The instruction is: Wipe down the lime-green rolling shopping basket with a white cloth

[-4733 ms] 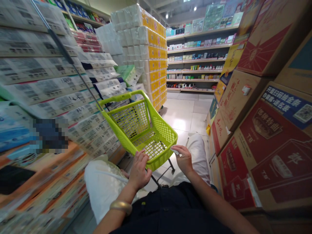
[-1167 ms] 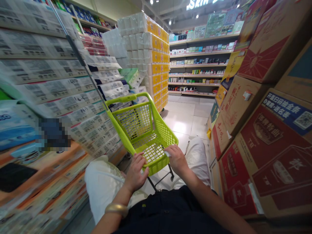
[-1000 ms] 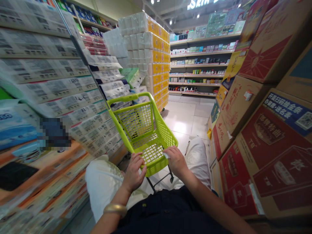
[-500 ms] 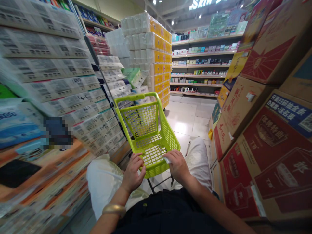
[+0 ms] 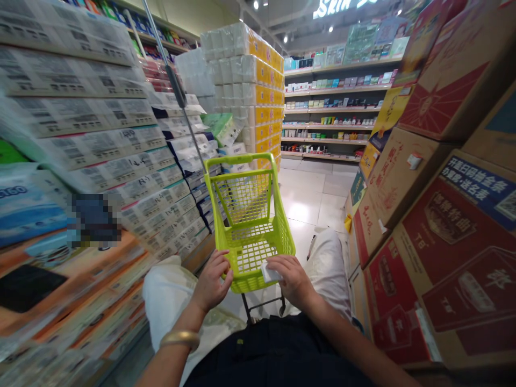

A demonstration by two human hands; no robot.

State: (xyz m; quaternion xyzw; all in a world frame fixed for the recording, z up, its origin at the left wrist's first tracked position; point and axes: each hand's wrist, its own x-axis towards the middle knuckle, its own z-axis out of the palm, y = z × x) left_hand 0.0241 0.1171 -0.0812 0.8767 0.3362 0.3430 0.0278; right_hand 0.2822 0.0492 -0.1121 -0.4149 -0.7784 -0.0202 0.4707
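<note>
Between my knees stands a small lime-green plastic shopping cart (image 5: 242,234), its lattice basket holding nothing that I can see. At its near left corner my left hand (image 5: 213,280) has its fingers curled over the rim, thumb toward me. My right hand (image 5: 293,278) is at the near right corner, pinching a folded white wipe (image 5: 270,272) against the rim. A thin metal pole with a dark grey sleeve (image 5: 176,86) rises from the cart's far left side. Dark legs of the cart frame (image 5: 258,307) show below the basket.
Stacked paper packs (image 5: 105,145) line the left side, with a dark flat object (image 5: 30,287) on an orange pack. Wrapped tissue rolls (image 5: 242,80) tower ahead. Cardboard cartons (image 5: 407,177) are piled close on the right. Stocked shelves (image 5: 330,110) stand beyond the tiled floor (image 5: 300,201).
The cart has turned slightly, its far end and pole swinging right. My left hand has moved a little left and down with the near corner. More of the white wipe shows in my right hand.
</note>
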